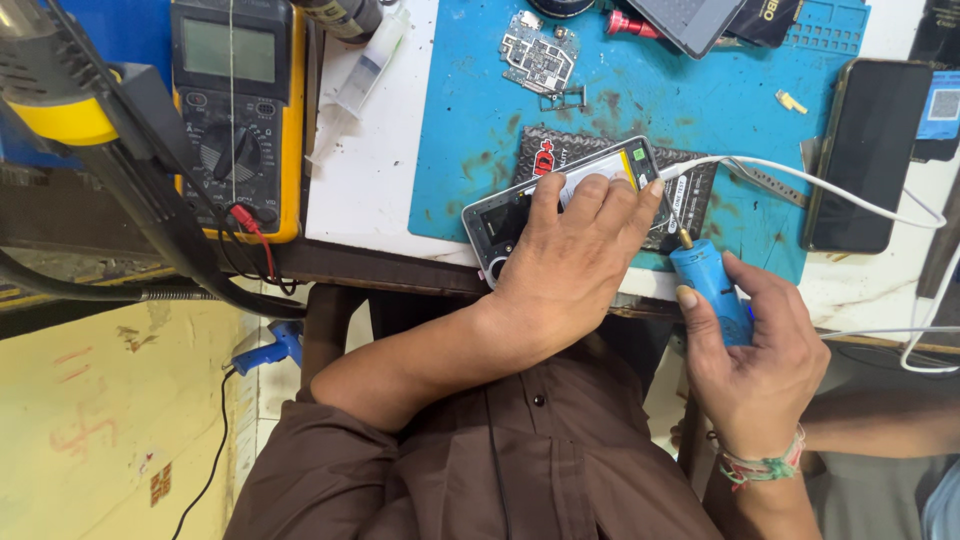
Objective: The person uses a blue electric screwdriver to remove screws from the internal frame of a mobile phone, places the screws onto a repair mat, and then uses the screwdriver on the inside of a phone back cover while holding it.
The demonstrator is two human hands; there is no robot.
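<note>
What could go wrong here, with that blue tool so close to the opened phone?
The left hand only presses the opened phone flat near the table edge, so it might slide or tip off. The blue tool in the right hand points its tip beside the phone's corner; a slip could scratch parts inside. The white cable lies close and might snag the tool.

A white-topped workbench (pixel 375 190) with a dark front edge was seen. A blue rubber work mat (pixel 640 95) was laid on it, stained brown in places. A yellow-cased digital multimeter (pixel 238 115), a clear plastic syringe (pixel 365 75) and a black slab-shaped smartphone (pixel 868 150) were also laid on the benchtop.
</note>
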